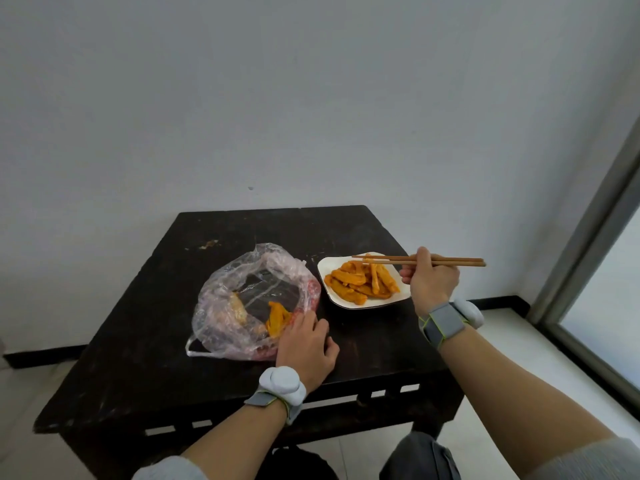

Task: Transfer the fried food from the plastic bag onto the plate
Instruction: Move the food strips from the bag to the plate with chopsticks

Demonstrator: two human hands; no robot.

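My left hand (304,344) lies flat and unclenched on the near edge of the plastic bag (252,299), pinning it to the dark table (363,344) so its mouth stays spread around the 2 fried pieces (277,317) left inside. My right hand (429,282) grips the chopsticks (415,260), tips over the heaped plate (332,299) just beside the bag, apparently pinching 1 strip to set down.
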